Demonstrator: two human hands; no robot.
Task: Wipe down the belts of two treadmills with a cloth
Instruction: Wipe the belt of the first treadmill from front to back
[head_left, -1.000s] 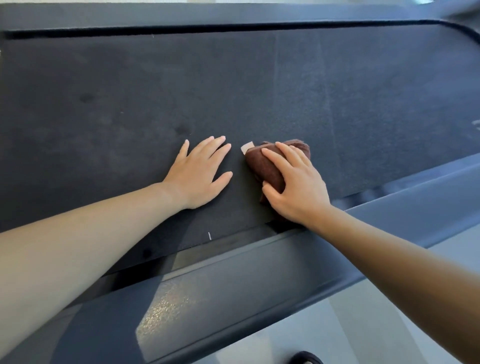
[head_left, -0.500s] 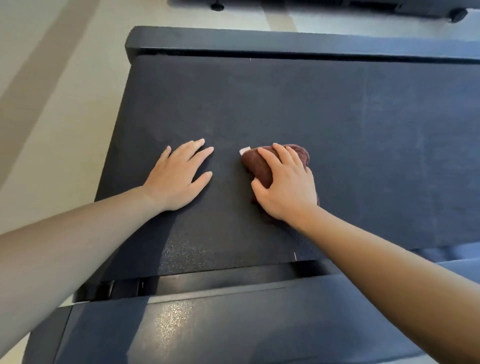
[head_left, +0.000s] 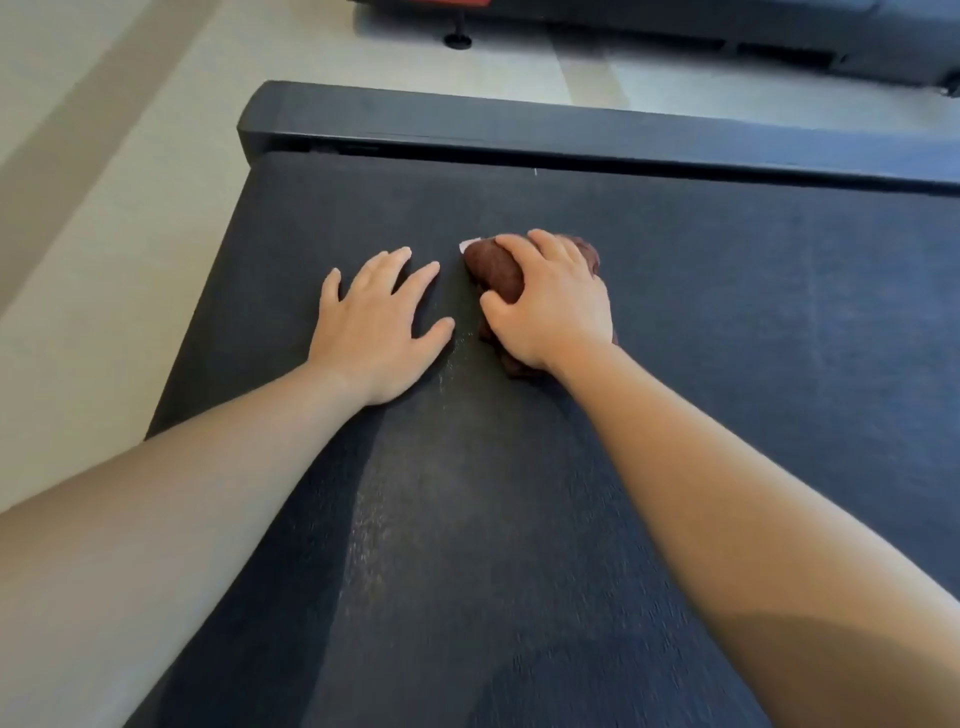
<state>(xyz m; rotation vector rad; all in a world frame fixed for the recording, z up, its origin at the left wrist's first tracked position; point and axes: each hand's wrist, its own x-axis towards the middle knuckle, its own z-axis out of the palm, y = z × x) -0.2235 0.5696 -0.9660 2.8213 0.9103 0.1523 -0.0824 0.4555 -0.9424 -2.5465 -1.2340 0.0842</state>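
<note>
Left hand: our left hand (head_left: 376, 322) lies palm down on the belt (head_left: 727, 338), fingers straight and spread. It holds nothing, and we judge it is bracing us.

Right hand: our right hand (head_left: 553, 306) covers the cloth (head_left: 493, 270), fingers curled over the top and thumb tucked against its near side, gripping it and pressing it down.

Cloth: brown and bunched into a wad. It sits on the belt just right of the left hand and short of the frame bar (head_left: 467, 117) along the belt's far edge. A small white tag (head_left: 470, 243) pokes out at its far-left corner.

Belt surface: dark and textured. A pale streak (head_left: 374, 509) runs between our forearms. We cannot tell dust from glare.

Second treadmill: only part of a dark frame (head_left: 779, 36) shows across the floor (head_left: 104, 156), well apart from us. Its belt is not in view.

Progress (judgement): we are mid-wipe on this belt. No clear boundary between wiped and unwiped area is visible, so we cannot grade the coverage.

Remaining (judgement): the rest of this belt, and perhaps the other treadmill, whose state is unknown.
</note>
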